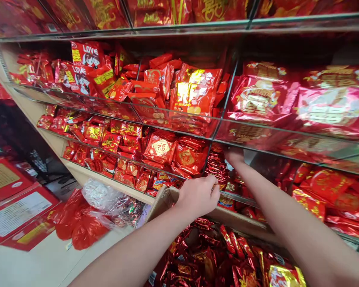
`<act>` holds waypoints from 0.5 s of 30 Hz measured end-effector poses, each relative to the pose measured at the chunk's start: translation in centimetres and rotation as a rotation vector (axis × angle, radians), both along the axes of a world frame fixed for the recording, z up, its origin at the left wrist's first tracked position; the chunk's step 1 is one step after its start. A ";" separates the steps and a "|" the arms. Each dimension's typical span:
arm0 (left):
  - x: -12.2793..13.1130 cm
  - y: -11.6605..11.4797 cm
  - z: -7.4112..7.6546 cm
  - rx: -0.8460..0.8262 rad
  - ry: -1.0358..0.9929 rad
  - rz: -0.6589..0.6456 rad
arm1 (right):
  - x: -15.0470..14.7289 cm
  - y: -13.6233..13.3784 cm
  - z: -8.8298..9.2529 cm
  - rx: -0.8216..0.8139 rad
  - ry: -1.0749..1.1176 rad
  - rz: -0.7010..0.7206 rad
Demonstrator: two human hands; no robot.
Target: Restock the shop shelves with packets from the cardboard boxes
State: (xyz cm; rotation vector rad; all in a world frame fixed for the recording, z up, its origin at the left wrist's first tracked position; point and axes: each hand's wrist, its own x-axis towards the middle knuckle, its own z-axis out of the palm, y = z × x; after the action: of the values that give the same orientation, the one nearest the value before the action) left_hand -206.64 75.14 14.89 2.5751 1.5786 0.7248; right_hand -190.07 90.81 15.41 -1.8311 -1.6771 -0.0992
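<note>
My left hand is closed in a loose fist in front of the lower shelf, above the rim of a cardboard box. Whatever its curled fingers hold, if anything, is hidden. Reaching under the clear shelf lip, my right hand is inside a lower compartment, beside a stack of small red foil packets; its fingers are out of sight. Below both forearms, the box is filled with shiny dark-red wrapped packets. A gold-and-red packet lies near its front right.
Shelves with clear dividers and lips hold red snack packets and pink packets. On the floor at left sit red plastic bags, a clear bag and red cartons.
</note>
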 end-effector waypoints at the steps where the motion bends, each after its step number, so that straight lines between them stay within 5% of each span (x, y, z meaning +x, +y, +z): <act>1: 0.0 0.0 0.0 0.008 0.003 -0.005 | -0.1 0.1 -0.4 -0.008 0.009 -0.032; 15: 0.4 0.3 -0.1 0.014 0.008 -0.055 | 2.0 1.0 -2.3 -0.062 0.212 -0.010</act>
State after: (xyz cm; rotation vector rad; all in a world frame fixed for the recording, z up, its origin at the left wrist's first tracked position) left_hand -206.23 75.39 14.75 2.6227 1.5042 0.7250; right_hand -188.07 91.85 13.08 -1.8258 -1.5387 0.1400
